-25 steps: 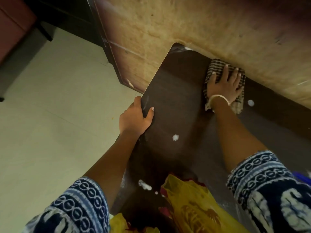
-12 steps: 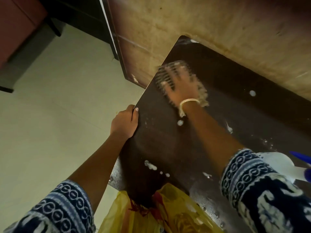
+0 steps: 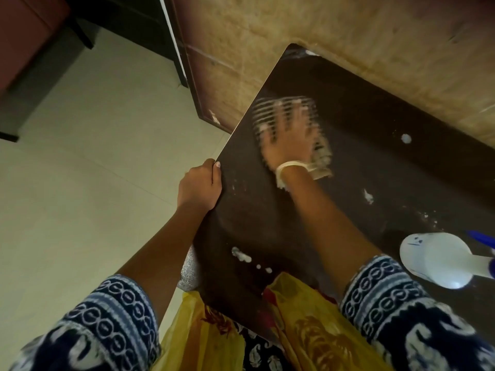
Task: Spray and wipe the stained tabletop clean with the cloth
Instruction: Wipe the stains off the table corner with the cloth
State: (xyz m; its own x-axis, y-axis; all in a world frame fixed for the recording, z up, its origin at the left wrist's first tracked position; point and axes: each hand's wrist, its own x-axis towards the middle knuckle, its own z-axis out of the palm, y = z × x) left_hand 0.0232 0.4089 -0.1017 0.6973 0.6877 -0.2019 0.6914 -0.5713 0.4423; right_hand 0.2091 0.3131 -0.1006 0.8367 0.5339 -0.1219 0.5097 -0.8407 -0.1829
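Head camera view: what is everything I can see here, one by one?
tabletop: one, dark brown, against the wall
cloth: one, striped, blurred, under the right hand
white spots: several, scattered on the tabletop
spray bottle: one, white with blue, lying at right
wall: tan, behind the table
floor: pale tiles, left
yellow garment: one, bottom centre
left hand: grips the table's edge
right hand: flat on the cloth, pale bangle at wrist
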